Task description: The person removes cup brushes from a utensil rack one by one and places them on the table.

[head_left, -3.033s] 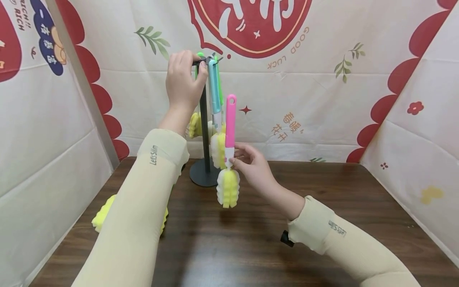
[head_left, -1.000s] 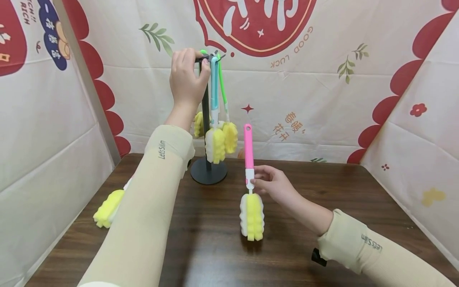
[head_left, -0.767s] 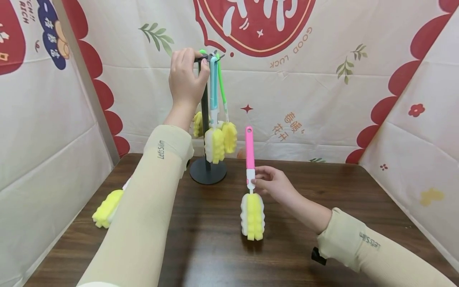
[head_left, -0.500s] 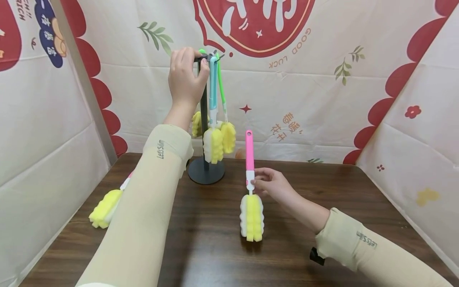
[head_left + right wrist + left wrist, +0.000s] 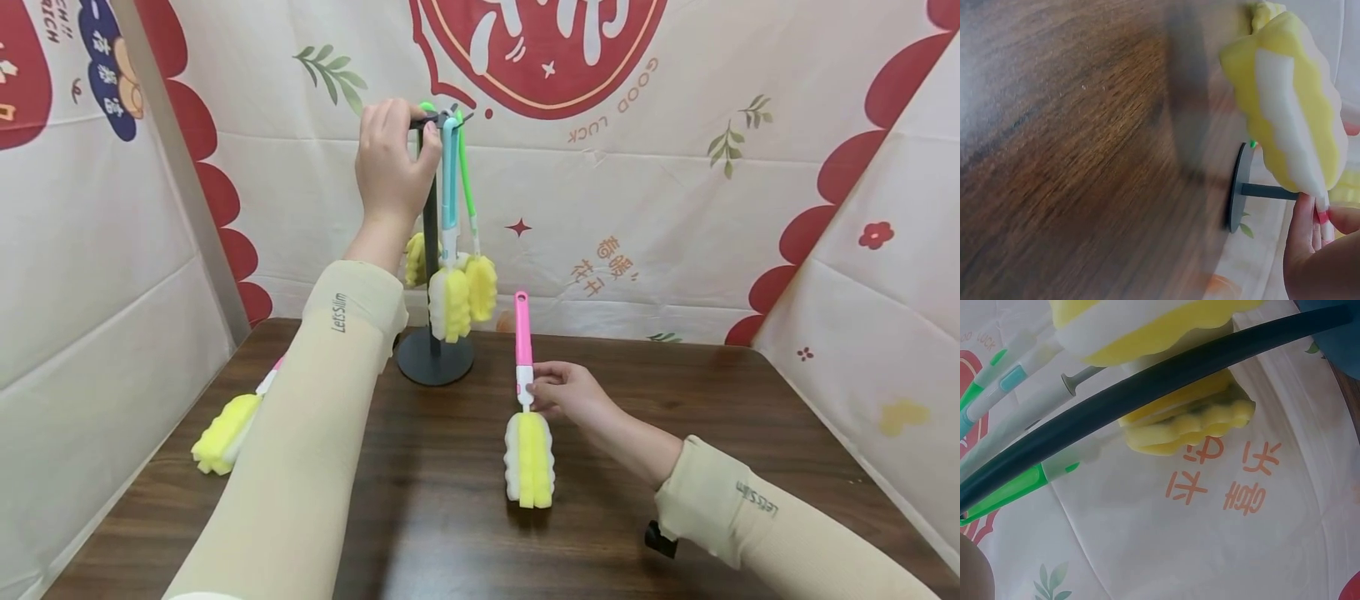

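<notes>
In the head view my left hand (image 5: 393, 162) grips the top of a black hook stand (image 5: 435, 362). From its hooks hang a teal-handled sponge brush (image 5: 450, 304), a green-handled sponge brush (image 5: 482, 287) and, behind the pole, another yellow sponge head (image 5: 415, 258). To the right of the stand, my right hand (image 5: 577, 396) pinches the white neck of a pink-handled sponge brush (image 5: 522, 333). That brush is upright, handle up, its yellow-and-white sponge low over the table. The right wrist view shows finger and thumb on the neck (image 5: 1324, 215).
At the left another sponge brush (image 5: 227, 433) lies on the brown wooden table (image 5: 450, 533), its handle partly hidden by my left sleeve. A printed white cloth (image 5: 637, 192) surrounds the table at the back and sides.
My right hand has brought the pink-handled brush away from the stand, rightward and down, and lowered it slightly more in the last half second. My left hand stays on the stand top.
</notes>
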A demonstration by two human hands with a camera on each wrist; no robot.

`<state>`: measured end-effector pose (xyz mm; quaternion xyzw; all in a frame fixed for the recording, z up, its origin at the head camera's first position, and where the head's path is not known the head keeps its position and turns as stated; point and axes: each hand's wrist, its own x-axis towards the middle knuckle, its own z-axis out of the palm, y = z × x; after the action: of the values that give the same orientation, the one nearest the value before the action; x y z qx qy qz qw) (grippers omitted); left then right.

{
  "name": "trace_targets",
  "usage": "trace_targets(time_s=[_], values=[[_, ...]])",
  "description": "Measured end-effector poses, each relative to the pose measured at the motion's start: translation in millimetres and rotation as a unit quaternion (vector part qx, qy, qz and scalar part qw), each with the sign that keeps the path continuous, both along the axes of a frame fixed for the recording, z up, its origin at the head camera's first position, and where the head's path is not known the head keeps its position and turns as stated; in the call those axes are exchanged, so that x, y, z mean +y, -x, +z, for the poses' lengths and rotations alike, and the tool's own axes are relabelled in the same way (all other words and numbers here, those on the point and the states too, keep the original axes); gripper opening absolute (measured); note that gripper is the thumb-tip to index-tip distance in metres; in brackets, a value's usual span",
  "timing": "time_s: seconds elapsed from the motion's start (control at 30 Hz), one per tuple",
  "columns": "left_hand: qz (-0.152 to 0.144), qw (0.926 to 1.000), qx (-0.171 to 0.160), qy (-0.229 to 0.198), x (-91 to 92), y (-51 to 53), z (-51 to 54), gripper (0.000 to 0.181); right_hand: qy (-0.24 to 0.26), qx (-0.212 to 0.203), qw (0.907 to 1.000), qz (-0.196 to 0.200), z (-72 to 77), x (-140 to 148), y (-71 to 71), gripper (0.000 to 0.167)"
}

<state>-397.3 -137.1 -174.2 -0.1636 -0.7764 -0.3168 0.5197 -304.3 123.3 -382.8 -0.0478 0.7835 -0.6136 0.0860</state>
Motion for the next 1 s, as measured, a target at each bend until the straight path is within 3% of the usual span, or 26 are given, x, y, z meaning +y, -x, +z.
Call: trace_targets(time_s=[0.57, 0.8, 1.0], values=[[0.004, 1.0, -0.002, -0.001, 1.4, -1.5, 1.3, 0.033, -0.016, -0.031, 0.9994, 0.003, -16.1, -6.1, 9.8, 0.05], [0.049, 0.9968, -0.012, 0.062, 1.7, -1.1, 7.8, 0.035, -0.013, -0.052, 0.9986, -0.002, -21.2, -10.1, 14.0, 0.05], [0.044, 0.9946, -0.043, 0.084, 0.2, 1.1, 10.1, 0.036, -0.007, -0.066, 0.9978, -0.011, -23.5, -9.8, 17.4, 0.046]])
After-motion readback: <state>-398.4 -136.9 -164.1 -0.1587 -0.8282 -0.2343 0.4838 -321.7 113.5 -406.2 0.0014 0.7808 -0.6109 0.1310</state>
